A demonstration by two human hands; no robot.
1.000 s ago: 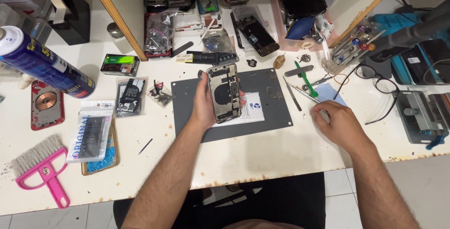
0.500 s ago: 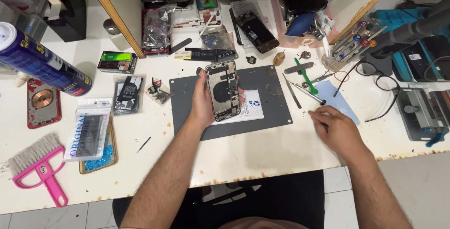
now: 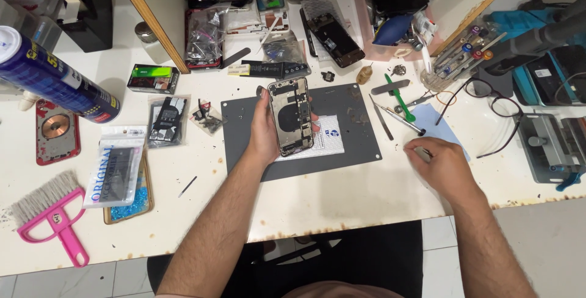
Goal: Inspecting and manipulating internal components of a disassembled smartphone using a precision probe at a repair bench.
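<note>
My left hand (image 3: pixel 265 133) grips an opened phone housing (image 3: pixel 291 116), its bare inner parts facing up, just over the grey work mat (image 3: pixel 354 133). A white card (image 3: pixel 326 139) lies on the mat under the phone. My right hand (image 3: pixel 441 163) rests on the white table to the right of the mat, fingers curled around a small light-coloured piece at the edge of a blue sheet (image 3: pixel 434 124); what the piece is I cannot make out. Tweezers (image 3: pixel 383 126), a metal tool (image 3: pixel 403 121) and a green pry tool (image 3: pixel 400 98) lie just above that hand.
A blue spray can (image 3: pixel 52 78), a red phone back (image 3: pixel 56 130), bagged parts (image 3: pixel 116 173) and a pink brush (image 3: pixel 52 218) sit at left. Another phone (image 3: pixel 332 35), a screwdriver rack (image 3: pixel 455 57), eyeglasses (image 3: pixel 488 99) and a grey device (image 3: pixel 549 145) crowd the back and right.
My right hand has slid a little right and toward the blue sheet, closing on a small piece. My left hand holds the phone housing in the same spot.
</note>
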